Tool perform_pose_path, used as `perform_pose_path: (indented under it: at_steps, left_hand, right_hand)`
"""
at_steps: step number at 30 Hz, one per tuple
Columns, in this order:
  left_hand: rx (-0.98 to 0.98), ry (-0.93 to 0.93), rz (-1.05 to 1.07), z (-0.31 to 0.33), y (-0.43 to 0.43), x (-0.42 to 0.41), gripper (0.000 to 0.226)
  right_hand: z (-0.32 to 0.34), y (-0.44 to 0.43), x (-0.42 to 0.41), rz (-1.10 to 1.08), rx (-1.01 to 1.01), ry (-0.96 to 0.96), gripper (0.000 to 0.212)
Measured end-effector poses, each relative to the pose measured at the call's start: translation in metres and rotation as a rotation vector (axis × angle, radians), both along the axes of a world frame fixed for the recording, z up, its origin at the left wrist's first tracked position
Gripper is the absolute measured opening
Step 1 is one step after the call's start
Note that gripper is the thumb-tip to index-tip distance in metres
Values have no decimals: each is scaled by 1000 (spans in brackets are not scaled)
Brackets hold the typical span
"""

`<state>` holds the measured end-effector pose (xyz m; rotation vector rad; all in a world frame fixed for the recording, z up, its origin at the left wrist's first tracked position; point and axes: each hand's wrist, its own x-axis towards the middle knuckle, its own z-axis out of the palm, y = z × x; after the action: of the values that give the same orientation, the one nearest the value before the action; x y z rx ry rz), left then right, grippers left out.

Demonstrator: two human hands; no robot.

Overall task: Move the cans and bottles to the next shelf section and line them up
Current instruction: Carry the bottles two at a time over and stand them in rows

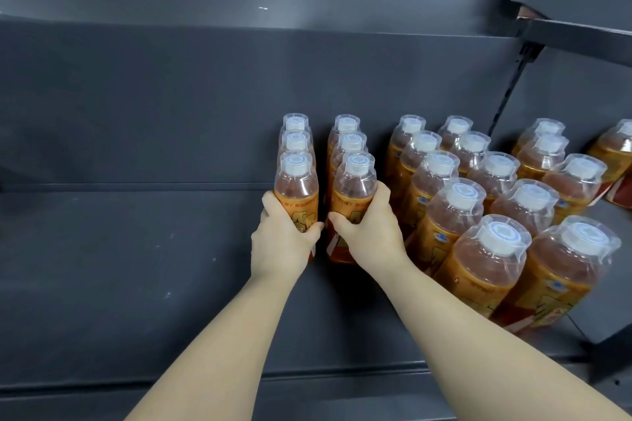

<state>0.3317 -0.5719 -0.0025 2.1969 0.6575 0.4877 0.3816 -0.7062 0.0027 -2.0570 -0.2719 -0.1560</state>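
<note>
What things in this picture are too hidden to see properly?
1. Head view: labels on the two held bottles, partly covered by the left hand and right hand.
2. Head view: rear bottles, hidden behind front ones; only caps show.
3. Head view: far-right bottle, cut by the frame edge.

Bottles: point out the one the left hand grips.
The front bottle of the leftmost row; the left hand wraps its label, while the right hand holds its neighbour.
</note>
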Motion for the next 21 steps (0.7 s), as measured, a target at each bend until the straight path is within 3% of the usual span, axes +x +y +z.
perform_pose_path:
  at_steps: [21]
  left_hand:
    - [68, 22, 13, -2, 1, -1, 82]
  right_hand:
    - [-6, 2, 2, 14, 15, -9, 81]
